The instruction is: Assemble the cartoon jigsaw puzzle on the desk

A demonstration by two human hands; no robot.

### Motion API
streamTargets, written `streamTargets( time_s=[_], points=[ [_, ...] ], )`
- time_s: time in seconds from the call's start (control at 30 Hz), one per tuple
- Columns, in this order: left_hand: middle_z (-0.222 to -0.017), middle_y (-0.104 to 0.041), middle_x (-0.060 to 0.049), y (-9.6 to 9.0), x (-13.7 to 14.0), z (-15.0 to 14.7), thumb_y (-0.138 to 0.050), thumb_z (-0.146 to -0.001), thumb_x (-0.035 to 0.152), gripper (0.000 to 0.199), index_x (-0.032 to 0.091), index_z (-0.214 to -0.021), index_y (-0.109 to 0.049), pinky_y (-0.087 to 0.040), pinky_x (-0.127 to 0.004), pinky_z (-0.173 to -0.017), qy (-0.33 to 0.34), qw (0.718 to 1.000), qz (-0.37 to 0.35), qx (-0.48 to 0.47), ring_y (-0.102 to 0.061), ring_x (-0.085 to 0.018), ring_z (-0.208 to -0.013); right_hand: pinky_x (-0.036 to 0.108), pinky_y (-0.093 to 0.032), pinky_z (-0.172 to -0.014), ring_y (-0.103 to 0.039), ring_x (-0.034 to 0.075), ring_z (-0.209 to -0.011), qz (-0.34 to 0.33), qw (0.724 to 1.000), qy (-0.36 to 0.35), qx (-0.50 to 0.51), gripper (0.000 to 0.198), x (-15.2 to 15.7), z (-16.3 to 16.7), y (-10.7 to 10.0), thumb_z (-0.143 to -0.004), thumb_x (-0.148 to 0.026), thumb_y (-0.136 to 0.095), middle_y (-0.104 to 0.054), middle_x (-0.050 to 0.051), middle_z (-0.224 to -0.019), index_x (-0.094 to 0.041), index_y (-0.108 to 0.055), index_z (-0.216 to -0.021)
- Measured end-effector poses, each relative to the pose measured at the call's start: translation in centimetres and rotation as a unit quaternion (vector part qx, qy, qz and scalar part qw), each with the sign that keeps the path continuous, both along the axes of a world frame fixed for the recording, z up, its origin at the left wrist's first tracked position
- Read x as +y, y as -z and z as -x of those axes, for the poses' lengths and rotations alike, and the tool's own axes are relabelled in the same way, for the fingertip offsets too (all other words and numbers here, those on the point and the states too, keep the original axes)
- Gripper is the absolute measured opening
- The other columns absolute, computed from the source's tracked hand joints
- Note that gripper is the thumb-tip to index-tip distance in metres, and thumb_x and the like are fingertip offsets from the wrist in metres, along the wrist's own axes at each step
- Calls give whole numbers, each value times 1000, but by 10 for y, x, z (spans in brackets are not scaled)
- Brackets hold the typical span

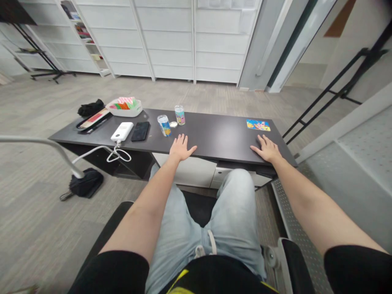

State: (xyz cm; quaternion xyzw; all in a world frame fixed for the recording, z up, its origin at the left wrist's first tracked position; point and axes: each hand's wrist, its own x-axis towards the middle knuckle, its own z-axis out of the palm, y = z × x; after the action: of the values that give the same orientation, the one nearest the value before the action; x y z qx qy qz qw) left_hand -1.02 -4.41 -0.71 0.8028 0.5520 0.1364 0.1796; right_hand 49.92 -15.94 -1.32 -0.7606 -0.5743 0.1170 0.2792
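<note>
My left hand lies flat near the front edge of the dark table, fingers spread and holding nothing. Just beyond it stand two clear cups with cartoon prints, one blue and yellow and one pink and teal. Between the cups lies a small round disc, perhaps a lid. My right hand rests palm down at the table's right end, its fingers apart and bare. A colourful cartoon card lies flat just past those fingertips, not visibly touched.
Left on the table are a black phone, a white power bank with a looped cable, a white basket of colourful packets, and an open-looking pencil case. A black pouch sits by a grey curved pole.
</note>
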Motion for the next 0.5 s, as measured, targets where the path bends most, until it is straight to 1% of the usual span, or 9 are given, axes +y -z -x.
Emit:
streamTargets(
  time_s=[0.1,0.2,0.27,0.3,0.33,0.4,0.43,0.5],
  points=[
    [-213,-32,-28,-1,1,-2,-58,-106,96,123,17,-199,-47,-14,-78,-166,-3,1000,2,-8,-16,-49,-205,77,-31,-153,-57,45,-181,6,1000,2,-6,59,-4,5,4,-99,-84,-82,-65,27,-195,-40,-84,-138],
    [-210,-38,-29,-5,0,-5,-61,-103,93,125,14,-199,-47,-17,-79,-165,-5,1000,5,-21,-17,-53,-204,74,-30,-155,-58,44,-182,7,1000,0,-8,59,-5,6,6,-99,-82,-82,-66,24,-196,-40,-86,-140],
    [-209,-40,-30,-6,-3,-5,-66,-101,90,126,11,-198,-47,-21,-77,-166,-9,999,3,-32,-21,-53,-203,74,-30,-156,-57,44,-182,7,1000,-2,-10,59,-5,5,6,-99,-83,-82,-66,24,-196,-40,-86,-139],
    [-210,-38,-29,-6,-6,-5,-69,-100,88,127,11,-199,-45,-22,-73,-166,-16,999,-4,-39,-20,-51,-203,75,-29,-156,-57,44,-183,6,1000,-4,-11,58,-4,4,6,-99,-84,-81,-66,24,-195,-40,-86,-137],
    [-211,-35,-29,-5,-9,-3,-72,-101,86,128,12,-200,-41,-23,-70,-167,-29,998,-17,-48,-18,-49,-204,76,-29,-155,-57,45,-183,5,1000,-5,-13,57,-4,3,7,-100,-85,-80,-66,24,-195,-40,-86,-135],
    [-214,-24,-29,-3,-15,2,-74,-105,79,128,12,-204,-27,-19,-66,-167,-81,993,-52,-67,-9,-45,-206,78,-29,-155,-57,45,-182,3,1000,-9,-15,55,-3,1,8,-100,-86,-78,-68,25,-193,-40,-85,-131],
    [-214,-18,-32,-2,-16,6,-74,-108,75,129,9,-204,-20,-16,-68,-167,-116,988,-69,-78,-5,-45,-206,79,-29,-155,-57,46,-182,2,1000,-11,-16,55,-2,0,10,-100,-86,-78,-68,25,-193,-40,-84,-130],
    [-209,-11,-44,-2,-16,13,-76,-112,69,131,-2,-200,-8,-13,-77,-163,-187,973,-91,-99,-3,-50,-203,80,-28,-155,-56,47,-184,1,1000,-13,-18,57,-1,-2,12,-100,-86,-76,-66,27,-194,-39,-84,-132]
  ],
)
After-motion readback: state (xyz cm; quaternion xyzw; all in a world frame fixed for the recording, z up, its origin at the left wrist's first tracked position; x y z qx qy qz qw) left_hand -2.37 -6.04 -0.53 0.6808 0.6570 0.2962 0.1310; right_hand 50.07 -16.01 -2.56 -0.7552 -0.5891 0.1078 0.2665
